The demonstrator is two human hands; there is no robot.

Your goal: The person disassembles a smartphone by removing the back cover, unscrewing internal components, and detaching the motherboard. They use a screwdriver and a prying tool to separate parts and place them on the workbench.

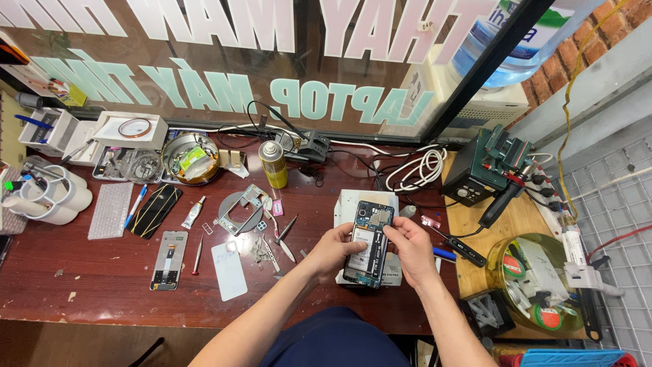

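Bare circuitry exposed on opened phone [367,245]: light, stiff, likely fragile. Gripped by left hand [334,250] and right hand [412,246], fingers closed on side edges. Best held by frame, off boards.

Both hands on an opened black smartphone with its blue circuit board exposed [367,242], held over a white pad [350,204]. Left hand [334,250] grips one edge, right hand [411,246] the other; fingertips maybe pressing the battery. Yellow spray can [274,164] stands further back.

Phone repair shop: cluttered workbench [102,285], soldering station [485,166]
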